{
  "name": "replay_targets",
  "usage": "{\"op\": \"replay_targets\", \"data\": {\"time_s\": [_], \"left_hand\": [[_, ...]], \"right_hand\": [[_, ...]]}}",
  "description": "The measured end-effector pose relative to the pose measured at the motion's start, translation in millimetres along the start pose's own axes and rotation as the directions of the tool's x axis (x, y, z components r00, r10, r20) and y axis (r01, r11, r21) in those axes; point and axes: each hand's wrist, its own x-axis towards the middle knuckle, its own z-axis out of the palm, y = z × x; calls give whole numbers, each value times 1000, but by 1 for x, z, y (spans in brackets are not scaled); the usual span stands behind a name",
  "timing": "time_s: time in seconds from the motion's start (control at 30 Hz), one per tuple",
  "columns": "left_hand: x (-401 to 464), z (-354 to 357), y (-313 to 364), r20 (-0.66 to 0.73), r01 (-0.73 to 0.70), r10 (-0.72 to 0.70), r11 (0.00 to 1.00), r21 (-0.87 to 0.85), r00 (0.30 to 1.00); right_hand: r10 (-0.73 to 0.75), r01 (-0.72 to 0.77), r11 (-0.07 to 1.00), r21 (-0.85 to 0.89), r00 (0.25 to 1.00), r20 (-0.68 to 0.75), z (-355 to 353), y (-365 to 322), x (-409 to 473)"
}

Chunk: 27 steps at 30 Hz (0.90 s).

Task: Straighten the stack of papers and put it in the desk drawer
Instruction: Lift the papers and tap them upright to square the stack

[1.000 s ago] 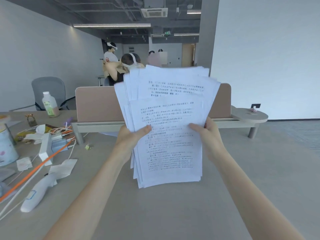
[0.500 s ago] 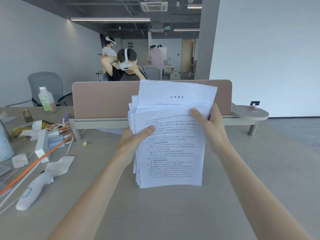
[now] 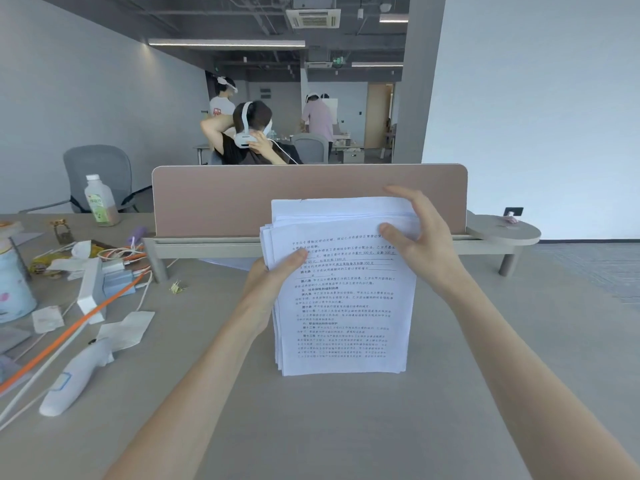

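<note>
A thick stack of white printed papers (image 3: 343,306) stands upright on its bottom edge on the grey desk (image 3: 346,427), in the middle of the view. My left hand (image 3: 273,278) grips the stack's left edge, thumb on the front sheet. My right hand (image 3: 419,230) is at the top right corner, thumb on the front and fingers curled over the top edge. The sheets are nearly flush; a few stick out at the top and left. No drawer is in view.
A pink divider panel (image 3: 242,199) runs across the desk behind the stack. At the left lie cables, a white handheld device (image 3: 76,375), a drink bottle (image 3: 100,200) and a tin (image 3: 14,282). A round side shelf (image 3: 502,230) sits at the right. People are beyond the divider.
The fanned-out stack has been squared up and lowered onto its bottom edge. My right hand has slid from the right edge up to the top corner. My view has tilted down.
</note>
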Motion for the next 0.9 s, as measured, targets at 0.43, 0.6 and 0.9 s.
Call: {"op": "replay_targets", "data": {"time_s": [0.43, 0.6, 0.9], "left_hand": [[1, 1, 1, -3, 13, -13, 1000, -11, 1000], [3, 0, 1, 14, 26, -26, 1000, -9, 1000], [4, 2, 2, 13, 78, -77, 995, -67, 997]], "right_hand": [[2, -2, 1000, 3, 1000, 25, -2, 1, 0], [17, -20, 998, 55, 999, 51, -4, 0, -1], [407, -429, 748, 506, 899, 160, 10, 27, -32]]}}
